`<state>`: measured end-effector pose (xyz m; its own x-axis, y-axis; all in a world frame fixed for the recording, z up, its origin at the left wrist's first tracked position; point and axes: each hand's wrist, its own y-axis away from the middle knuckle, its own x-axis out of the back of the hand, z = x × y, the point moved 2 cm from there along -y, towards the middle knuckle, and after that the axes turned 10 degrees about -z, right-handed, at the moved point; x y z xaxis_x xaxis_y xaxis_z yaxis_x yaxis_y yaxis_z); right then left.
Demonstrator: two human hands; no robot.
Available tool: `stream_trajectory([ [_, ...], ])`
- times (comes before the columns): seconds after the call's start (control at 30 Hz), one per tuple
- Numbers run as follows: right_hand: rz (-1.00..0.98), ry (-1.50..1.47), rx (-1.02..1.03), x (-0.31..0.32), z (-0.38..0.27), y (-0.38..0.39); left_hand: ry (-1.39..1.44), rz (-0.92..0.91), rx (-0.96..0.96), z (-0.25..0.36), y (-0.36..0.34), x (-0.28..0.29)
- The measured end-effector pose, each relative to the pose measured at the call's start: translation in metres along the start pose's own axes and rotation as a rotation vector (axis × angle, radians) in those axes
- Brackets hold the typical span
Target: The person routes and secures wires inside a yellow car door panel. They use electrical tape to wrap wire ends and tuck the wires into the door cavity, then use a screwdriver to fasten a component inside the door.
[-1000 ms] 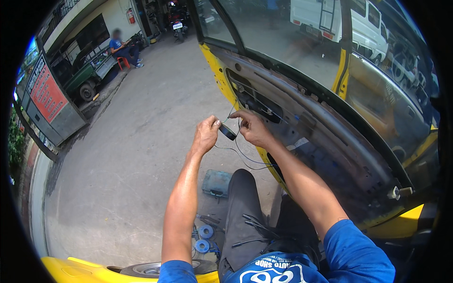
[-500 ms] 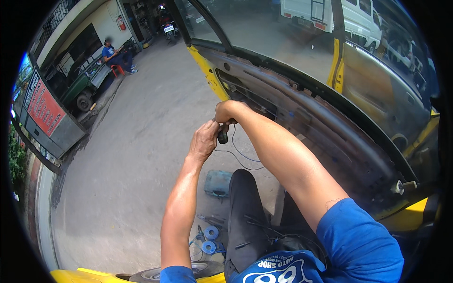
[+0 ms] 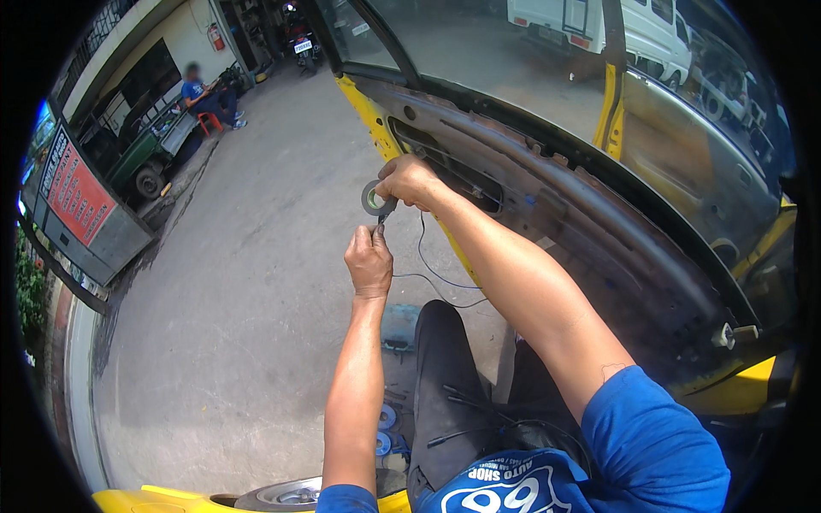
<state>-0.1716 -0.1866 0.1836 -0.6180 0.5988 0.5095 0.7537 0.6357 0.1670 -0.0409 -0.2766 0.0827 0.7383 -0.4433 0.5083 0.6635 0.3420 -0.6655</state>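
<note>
My right hand grips a roll of black electrical tape, its ring turned flat to view with a green inner rim. Just below it, my left hand is closed in a pinch on a short dark strip that runs up to the roll; whether a wire end lies in it too is hidden. Thin wires hang in loops beside my hands and run toward the car door, whose inner panel is bare metal with yellow edges. Both hands are held in front of the door's far end.
On the ground by my knees lie a teal case and blue spools. A yellow body part and a wheel are at the bottom edge. Farther off are a sign board, a seated person and a white van.
The tape roll has been raised and turned so its ring faces me. My hands have drawn apart, the left now lower, with the dark strip stretched between them.
</note>
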Motion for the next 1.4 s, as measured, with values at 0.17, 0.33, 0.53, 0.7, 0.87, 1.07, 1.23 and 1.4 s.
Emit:
stream_trajectory([
  [0.17, 0.059, -0.075, 0.326, 0.004, 0.030, 0.036, 0.309, -0.121, 0.346, -0.002, -0.006, 0.004],
  [0.33, 0.164, 0.225, 0.505, -0.024, 0.081, 0.068, 0.561, -0.263, 0.488, -0.003, -0.024, 0.005],
  [0.53, 0.103, 0.399, 0.576, -0.035, 0.099, 0.056, 0.235, -0.412, 0.326, 0.002, -0.027, 0.013],
  [0.7, 0.164, 0.297, 0.506, -0.008, 0.062, 0.034, 0.149, -0.364, 0.084, -0.003, -0.027, 0.016],
  [0.87, -0.238, 0.828, 0.000, -0.014, 0.003, -0.009, 0.099, -0.384, -0.195, 0.000, -0.025, 0.012],
  [1.07, -0.520, 0.868, -0.087, -0.022, -0.006, -0.031, 0.058, -0.417, -0.180, 0.002, -0.016, 0.010],
  [1.23, -0.284, 0.566, -0.125, -0.022, -0.008, -0.032, 0.133, -0.351, -0.179, -0.005, -0.010, 0.003],
  [1.4, -0.056, 0.071, -0.015, -0.009, -0.007, -0.002, 0.168, -0.200, 0.034, -0.009, -0.016, 0.005],
])
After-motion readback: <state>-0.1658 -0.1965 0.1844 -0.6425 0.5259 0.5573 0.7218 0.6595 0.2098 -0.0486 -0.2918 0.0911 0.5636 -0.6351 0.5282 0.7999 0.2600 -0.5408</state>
